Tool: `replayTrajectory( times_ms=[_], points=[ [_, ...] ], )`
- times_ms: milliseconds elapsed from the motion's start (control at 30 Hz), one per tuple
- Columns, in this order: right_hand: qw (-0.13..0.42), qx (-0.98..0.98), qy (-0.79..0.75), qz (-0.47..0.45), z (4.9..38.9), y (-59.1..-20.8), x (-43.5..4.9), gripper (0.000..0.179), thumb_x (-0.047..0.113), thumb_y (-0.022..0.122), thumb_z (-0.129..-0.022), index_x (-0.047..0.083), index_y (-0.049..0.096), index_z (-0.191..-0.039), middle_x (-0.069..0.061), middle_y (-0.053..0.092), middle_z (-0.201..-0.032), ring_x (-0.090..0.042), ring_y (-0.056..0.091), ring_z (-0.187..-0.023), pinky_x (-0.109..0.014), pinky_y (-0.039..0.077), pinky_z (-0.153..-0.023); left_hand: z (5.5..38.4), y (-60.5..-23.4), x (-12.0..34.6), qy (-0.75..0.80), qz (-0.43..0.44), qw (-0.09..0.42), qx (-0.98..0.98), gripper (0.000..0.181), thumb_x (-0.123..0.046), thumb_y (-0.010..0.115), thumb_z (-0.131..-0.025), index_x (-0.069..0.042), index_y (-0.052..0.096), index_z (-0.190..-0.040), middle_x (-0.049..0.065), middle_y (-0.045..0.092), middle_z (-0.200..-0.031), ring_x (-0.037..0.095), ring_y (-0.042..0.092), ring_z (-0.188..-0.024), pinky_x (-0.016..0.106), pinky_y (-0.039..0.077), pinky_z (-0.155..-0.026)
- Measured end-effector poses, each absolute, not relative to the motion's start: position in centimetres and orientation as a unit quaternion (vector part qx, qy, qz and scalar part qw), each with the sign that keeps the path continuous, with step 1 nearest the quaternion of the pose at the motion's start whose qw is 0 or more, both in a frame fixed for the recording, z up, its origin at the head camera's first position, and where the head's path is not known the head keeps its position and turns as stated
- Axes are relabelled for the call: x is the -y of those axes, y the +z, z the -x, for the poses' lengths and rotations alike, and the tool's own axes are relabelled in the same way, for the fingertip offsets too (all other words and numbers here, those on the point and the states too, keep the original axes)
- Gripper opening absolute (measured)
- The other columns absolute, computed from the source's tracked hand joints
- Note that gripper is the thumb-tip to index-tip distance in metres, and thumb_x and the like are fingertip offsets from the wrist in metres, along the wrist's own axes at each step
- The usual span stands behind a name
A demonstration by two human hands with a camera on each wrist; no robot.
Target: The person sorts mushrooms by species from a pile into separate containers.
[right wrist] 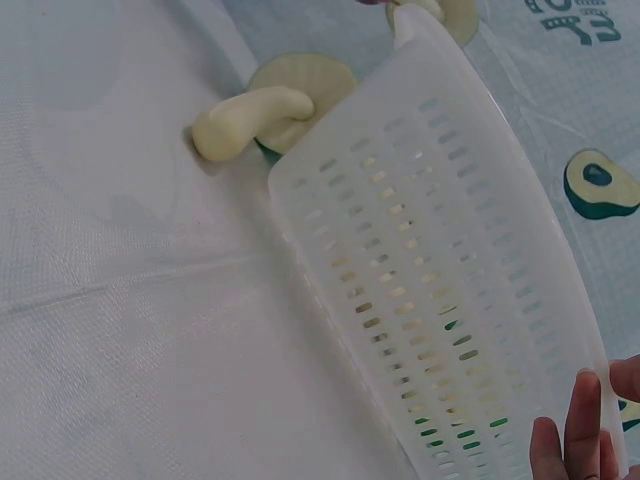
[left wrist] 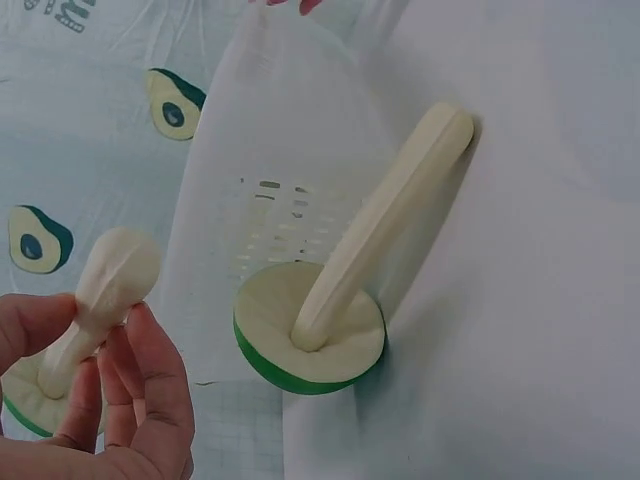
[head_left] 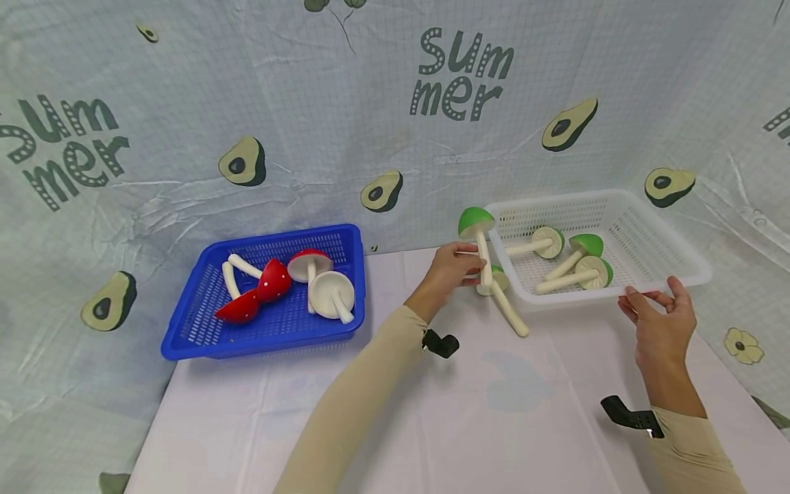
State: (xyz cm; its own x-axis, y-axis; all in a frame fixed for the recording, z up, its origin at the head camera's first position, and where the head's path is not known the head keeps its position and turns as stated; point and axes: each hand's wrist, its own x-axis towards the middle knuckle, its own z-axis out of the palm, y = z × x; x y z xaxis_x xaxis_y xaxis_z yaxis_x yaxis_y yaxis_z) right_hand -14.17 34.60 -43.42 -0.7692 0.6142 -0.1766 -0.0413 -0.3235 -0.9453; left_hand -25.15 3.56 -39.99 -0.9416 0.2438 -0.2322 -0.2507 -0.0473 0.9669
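My left hand (head_left: 453, 271) pinches the pale stem of a toy mushroom (head_left: 476, 221) with a green cap, cap uppermost, beside the left end of a white basket (head_left: 592, 299). Below it another green-capped mushroom (head_left: 509, 314) lies on the table against the basket; the left wrist view shows its stem (left wrist: 385, 215) and pale underside. Three green-capped mushrooms (head_left: 586, 243) lie inside the white basket. With thumb and fingers my right hand (head_left: 663, 326) grips the basket's front rim near its right corner; in the right wrist view only its fingertips (right wrist: 583, 425) show.
A blue basket (head_left: 278, 343) with several red-capped mushrooms (head_left: 274, 280) stands at the left of the table (head_left: 481, 425). Behind the table hangs a cloth (head_left: 308, 137) printed with avocados and lettering, close to both baskets.
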Motion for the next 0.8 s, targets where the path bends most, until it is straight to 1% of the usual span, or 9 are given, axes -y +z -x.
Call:
replayTrajectory(
  times_ms=[300,433,533,667,800],
  points=[
    [0.215,0.542,0.768,0.264,14.2,-43.5,-34.6,0.097,0.013,0.083,-0.083,0.026,0.026,-0.160,0.001,0.051,-0.115,-0.009,0.071,-0.079,-0.020,0.058,-0.069,25.1,-39.7,-4.8,0.732,0.000,0.169,-0.660,0.026,-0.004,0.073,-0.091,-0.004,0.068,-0.117,0.007,0.071,-0.096,0.018,0.068,-0.081,0.036,0.062,-0.076],
    [0.217,0.546,0.765,0.264,14.2,-43.5,-34.6,0.097,0.014,0.083,-0.083,0.026,0.026,-0.160,0.002,0.051,-0.114,-0.008,0.071,-0.079,-0.019,0.058,-0.069,25.1,-39.4,-5.2,0.736,-0.002,0.171,-0.655,0.029,-0.003,0.072,-0.092,-0.004,0.067,-0.120,0.006,0.070,-0.095,0.017,0.067,-0.080,0.037,0.062,-0.078],
    [0.218,0.547,0.764,0.265,14.2,-43.5,-34.7,0.095,0.012,0.082,-0.085,0.025,0.026,-0.160,0.002,0.051,-0.114,-0.008,0.071,-0.079,-0.019,0.058,-0.069,25.1,-39.3,-5.5,0.737,-0.002,0.171,-0.654,0.031,-0.002,0.072,-0.091,-0.005,0.067,-0.122,0.006,0.070,-0.094,0.017,0.067,-0.080,0.036,0.062,-0.077],
    [0.218,0.549,0.761,0.268,14.3,-43.6,-34.7,0.093,0.011,0.081,-0.085,0.026,0.027,-0.160,0.001,0.051,-0.116,-0.008,0.070,-0.079,-0.019,0.057,-0.070,25.1,-39.3,-5.9,0.741,-0.002,0.171,-0.649,0.031,-0.001,0.073,-0.091,-0.006,0.067,-0.121,0.006,0.070,-0.093,0.019,0.068,-0.081,0.036,0.062,-0.074],
    [0.217,0.549,0.761,0.270,14.3,-43.6,-34.7,0.095,0.012,0.082,-0.085,0.026,0.026,-0.160,0.002,0.051,-0.116,-0.008,0.070,-0.079,-0.020,0.058,-0.070,25.1,-39.2,-6.2,0.742,-0.011,0.170,-0.649,0.031,-0.001,0.072,-0.091,-0.005,0.066,-0.122,0.004,0.069,-0.094,0.020,0.068,-0.083,0.037,0.062,-0.075]
  ],
)
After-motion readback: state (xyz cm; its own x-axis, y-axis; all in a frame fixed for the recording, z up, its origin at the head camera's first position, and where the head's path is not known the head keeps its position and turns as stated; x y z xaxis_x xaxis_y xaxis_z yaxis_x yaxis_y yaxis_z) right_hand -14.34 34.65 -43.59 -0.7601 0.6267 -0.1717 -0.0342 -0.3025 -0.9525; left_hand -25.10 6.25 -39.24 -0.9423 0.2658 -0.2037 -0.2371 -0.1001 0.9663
